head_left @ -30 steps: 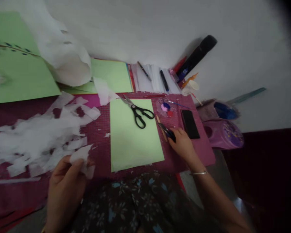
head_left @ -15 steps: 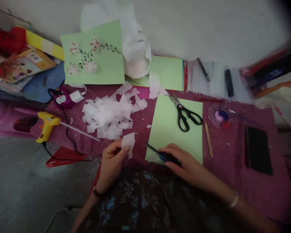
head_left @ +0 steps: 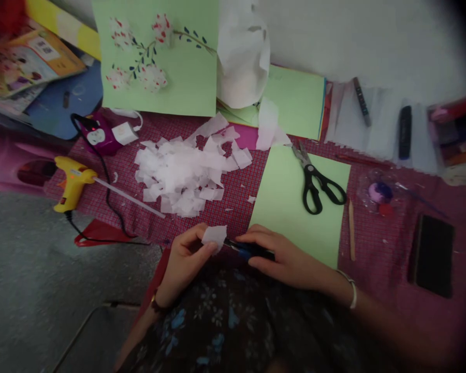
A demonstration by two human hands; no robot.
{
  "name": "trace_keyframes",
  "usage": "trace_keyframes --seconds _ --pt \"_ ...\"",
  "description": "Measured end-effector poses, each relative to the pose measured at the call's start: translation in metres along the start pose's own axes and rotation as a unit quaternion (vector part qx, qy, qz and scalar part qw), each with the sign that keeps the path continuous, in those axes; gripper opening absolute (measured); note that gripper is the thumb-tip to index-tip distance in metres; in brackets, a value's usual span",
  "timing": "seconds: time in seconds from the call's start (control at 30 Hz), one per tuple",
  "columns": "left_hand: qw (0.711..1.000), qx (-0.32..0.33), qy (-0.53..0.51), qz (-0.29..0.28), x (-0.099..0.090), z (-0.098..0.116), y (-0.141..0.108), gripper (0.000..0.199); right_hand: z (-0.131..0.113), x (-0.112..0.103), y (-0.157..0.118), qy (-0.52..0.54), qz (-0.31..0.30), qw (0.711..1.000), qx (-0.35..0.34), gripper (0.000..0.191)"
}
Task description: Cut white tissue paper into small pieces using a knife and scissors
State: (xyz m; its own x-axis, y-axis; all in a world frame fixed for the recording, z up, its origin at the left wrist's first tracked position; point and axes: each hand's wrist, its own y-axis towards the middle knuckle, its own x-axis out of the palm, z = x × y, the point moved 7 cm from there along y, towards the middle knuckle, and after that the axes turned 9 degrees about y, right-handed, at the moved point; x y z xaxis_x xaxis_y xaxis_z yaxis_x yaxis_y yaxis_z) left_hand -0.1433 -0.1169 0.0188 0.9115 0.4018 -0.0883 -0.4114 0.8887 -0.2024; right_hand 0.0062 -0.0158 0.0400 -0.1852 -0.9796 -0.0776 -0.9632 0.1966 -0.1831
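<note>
Pinched between thumb and fingers of my left hand [head_left: 188,257] is a small piece of white tissue paper [head_left: 215,235]. My right hand [head_left: 281,255] is closed on a dark blue tool [head_left: 252,249], whose thin tip meets the right edge of the paper; its exact kind is hard to make out. Beyond my left hand lies a loose heap of white paper pieces [head_left: 178,173]. A light green sheet [head_left: 283,191] lies beyond my right hand, with black-handled scissors [head_left: 314,181] on it, blades slightly parted.
At the left are a yellow glue gun [head_left: 73,181] and a purple power block [head_left: 103,135]. A green flower picture [head_left: 194,77] stands at the back. To the right lie a wooden stick [head_left: 351,230], a plastic-wrapped bundle [head_left: 380,194] and a black phone [head_left: 435,256].
The tool in my right hand has come left to the paper held by my left hand. The camera view has shifted, so the table items appear displaced.
</note>
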Motion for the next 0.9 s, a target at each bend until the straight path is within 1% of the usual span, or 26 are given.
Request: trace_keyframes --seconds 0.17,0.27,0.67,0.9 --pt "0.999 0.022 -0.009 -0.033 0.003 0.0 0.004 0.022 0.001 -0.003 0.0 0.025 0.001 1.0 -0.002 0.038" --pt "0.999 0.026 -0.01 -0.041 0.005 0.001 0.005 0.022 0.002 -0.003 0.0 0.037 -0.002 0.999 -0.002 0.039" --pt "1.0 0.002 0.0 -0.025 0.008 0.009 0.003 0.023 0.0 -0.001 -0.005 0.045 0.002 0.999 -0.02 0.038" --pt "0.998 -0.021 0.046 -0.035 0.013 0.012 0.001 0.022 -0.002 0.0 -0.008 0.035 0.002 0.999 -0.025 0.036"
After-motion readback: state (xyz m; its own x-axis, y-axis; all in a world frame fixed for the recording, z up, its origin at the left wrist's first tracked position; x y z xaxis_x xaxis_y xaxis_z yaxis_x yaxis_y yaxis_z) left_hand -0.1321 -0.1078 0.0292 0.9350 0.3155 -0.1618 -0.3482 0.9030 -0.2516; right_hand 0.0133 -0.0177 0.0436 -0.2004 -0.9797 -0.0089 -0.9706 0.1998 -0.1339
